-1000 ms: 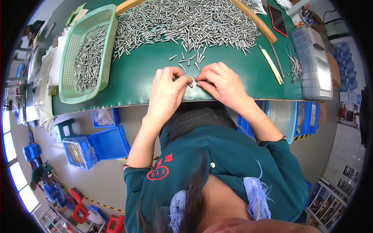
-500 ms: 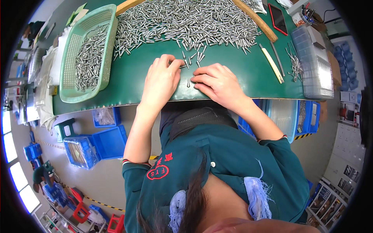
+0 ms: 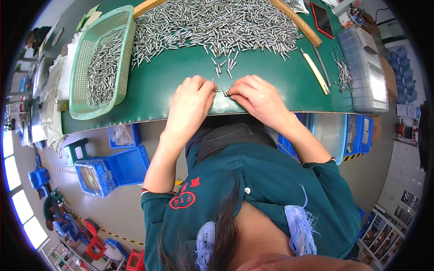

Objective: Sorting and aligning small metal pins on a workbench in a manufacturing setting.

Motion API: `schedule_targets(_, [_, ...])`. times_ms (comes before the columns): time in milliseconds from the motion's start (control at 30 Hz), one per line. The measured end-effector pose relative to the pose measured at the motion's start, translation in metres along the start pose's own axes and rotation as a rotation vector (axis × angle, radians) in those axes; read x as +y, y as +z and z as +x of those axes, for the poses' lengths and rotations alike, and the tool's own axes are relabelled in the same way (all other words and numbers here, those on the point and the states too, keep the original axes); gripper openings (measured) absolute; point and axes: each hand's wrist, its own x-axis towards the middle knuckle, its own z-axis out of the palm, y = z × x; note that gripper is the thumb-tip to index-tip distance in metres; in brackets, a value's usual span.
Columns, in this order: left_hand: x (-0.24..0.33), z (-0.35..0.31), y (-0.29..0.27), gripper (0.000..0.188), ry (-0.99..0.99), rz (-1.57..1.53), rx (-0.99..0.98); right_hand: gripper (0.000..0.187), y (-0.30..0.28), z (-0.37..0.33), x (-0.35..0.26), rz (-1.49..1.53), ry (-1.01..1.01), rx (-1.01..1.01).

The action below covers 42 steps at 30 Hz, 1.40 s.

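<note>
I see a metal pin [image 3: 224, 92] between the left hand [image 3: 189, 101] and nearer right hand [image 3: 262, 98], its long axis mostly fore-and-aft. Both grips look narrow; whether either holds anything, I cannot tell.

Red characters [image 3: 195, 182], red-outlined emblem with letters [image 3: 182, 200], both on dark green shirt [image 3: 280, 180]

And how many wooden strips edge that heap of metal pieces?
2: the left strip by the heap and green basket, the right strip along the heap's right side. More may be hidden beyond the picture's top edge.
</note>
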Motion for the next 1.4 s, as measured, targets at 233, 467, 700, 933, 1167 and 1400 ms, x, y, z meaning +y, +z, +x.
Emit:
schedule_targets(233, [0.007, -0.004, 0.0, 0.023, -0.04, -0.087, 0.044, 0.021, 0.003, 0.01, -0.005, 0.045, -0.004, -0.03])
schedule_targets(467, [0.006, -0.013, -0.002, 0.022, 0.015, -0.051, -0.007, 0.027, 0.006, 0.008, -0.004, 0.117, 0.035, -0.03])
schedule_targets(700, [0.007, -0.023, -0.003, 0.016, 0.011, -0.102, -0.009, 0.023, 0.004, 0.014, -0.009, -0.08, -0.067, -0.112])
schedule_targets(933, [0.01, -0.02, -0.006, 0.015, -0.142, -0.132, 0.007, 0.018, 0.008, 0.01, -0.008, -0.03, -0.058, -0.054])
schedule_targets(1167, [-0.012, 0.001, 0.003, 0.028, 0.039, 0.1, 0.094, 0.017, 0.01, 0.013, -0.014, -0.089, -0.096, -0.012])
schedule_targets(1400, [0.001, -0.008, -0.003, 0.015, -0.123, 0.122, 0.097, 0.015, 0.013, 0.011, -0.01, -0.07, -0.094, 0.026])
